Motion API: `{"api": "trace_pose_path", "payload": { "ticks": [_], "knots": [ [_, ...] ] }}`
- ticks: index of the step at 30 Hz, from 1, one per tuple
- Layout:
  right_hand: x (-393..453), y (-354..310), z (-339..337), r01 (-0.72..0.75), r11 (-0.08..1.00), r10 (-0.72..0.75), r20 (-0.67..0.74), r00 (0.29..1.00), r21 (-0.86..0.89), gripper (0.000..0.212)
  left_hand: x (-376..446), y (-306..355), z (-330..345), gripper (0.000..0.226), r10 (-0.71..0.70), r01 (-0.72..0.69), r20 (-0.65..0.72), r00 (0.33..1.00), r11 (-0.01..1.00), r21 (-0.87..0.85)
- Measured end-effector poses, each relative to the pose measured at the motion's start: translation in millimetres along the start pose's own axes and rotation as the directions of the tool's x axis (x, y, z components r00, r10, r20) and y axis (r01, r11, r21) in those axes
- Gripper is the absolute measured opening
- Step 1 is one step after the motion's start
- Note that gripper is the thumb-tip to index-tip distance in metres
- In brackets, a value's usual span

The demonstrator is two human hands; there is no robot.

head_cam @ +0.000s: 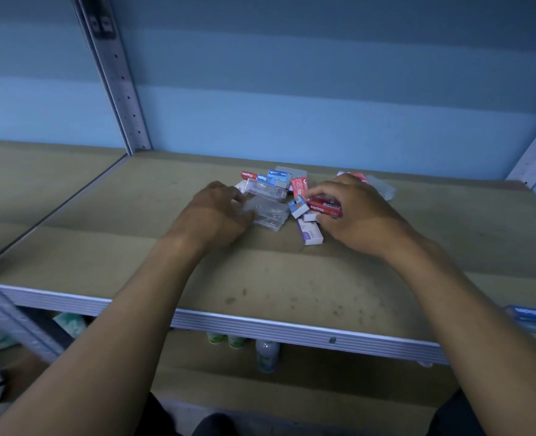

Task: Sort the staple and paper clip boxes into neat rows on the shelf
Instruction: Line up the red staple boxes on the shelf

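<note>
My left grip [216, 209] curled on clear paper clip box [269, 214], shelf [134, 247] centre. My right grip [351, 212] pinching red staples box [324, 207], at 3 o'clock of it. Jumbled box pile [276, 180] at 12 o'clock.

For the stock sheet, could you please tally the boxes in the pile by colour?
Counting only boxes that show; some may be hidden.
Red boxes: 4
Blue boxes: 3
Clear boxes: 3
White boxes: 2
Grey box: 1
Total: 13
</note>
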State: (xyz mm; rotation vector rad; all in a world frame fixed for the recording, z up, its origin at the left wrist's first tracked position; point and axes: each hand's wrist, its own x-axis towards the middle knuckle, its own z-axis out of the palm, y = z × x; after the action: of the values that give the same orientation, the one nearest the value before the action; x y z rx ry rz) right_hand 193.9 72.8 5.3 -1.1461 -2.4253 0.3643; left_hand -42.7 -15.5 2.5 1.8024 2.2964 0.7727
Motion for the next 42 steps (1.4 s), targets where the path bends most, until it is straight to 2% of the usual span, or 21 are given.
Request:
{"api": "trace_pose_path", "payload": {
  "ticks": [9, 13, 18, 24, 27, 32, 37, 42],
  "knots": [
    [8, 5, 6, -0.029, 0.999, 0.029, 0.002, 1.000, -0.018, 0.032, 6, -20, 1, 0.026, -0.030, 0.030, 0.003, 1.000, 1.000, 0.001],
    [7, 4, 5, -0.042, 0.999, 0.042, -0.014, 0.999, -0.006, 0.030, 6, -23, 0, 0.020, -0.017, 0.016, -0.049, 0.999, 0.999, -0.034],
    [2, 0, -1, -0.055, 0.998, 0.055, -0.054, 0.997, 0.010, 0.039, -2, -19, -3, 0.022, -0.012, 0.000, -0.081, 0.997, 0.990, -0.141],
    [-7, -7, -10, -0.036, 0.994, 0.046, -0.099, 0.994, 0.106, 0.031, -16, -8, -10, 0.025, -0.007, -0.016, -0.077, 0.997, 0.953, -0.301],
    [-11, -10, -14, -0.089, 0.977, 0.112, -0.112, 0.987, 0.191, 0.031, -21, -1, -14, 0.030, 0.015, -0.040, -0.070, 0.997, 0.928, -0.371],
    [-19, -14, -21, -0.143, 0.960, 0.172, -0.105, 0.979, 0.239, 0.031, -29, 5, -18, 0.031, 0.084, -0.038, 0.064, 0.994, 0.852, -0.523],
    [-29, -17, -29, -0.143, 0.954, 0.174, -0.101, 0.980, 0.264, 0.030, -35, 11, -16, 0.033, 0.165, -0.016, 0.204, 0.965, 0.813, -0.582],
    [-38, -17, -30, -0.126, 0.957, 0.136, -0.019, 0.991, 0.260, 0.029, -37, 15, -12, 0.030, 0.154, 0.088, 0.314, 0.937, 0.765, -0.638]
  ]
}}
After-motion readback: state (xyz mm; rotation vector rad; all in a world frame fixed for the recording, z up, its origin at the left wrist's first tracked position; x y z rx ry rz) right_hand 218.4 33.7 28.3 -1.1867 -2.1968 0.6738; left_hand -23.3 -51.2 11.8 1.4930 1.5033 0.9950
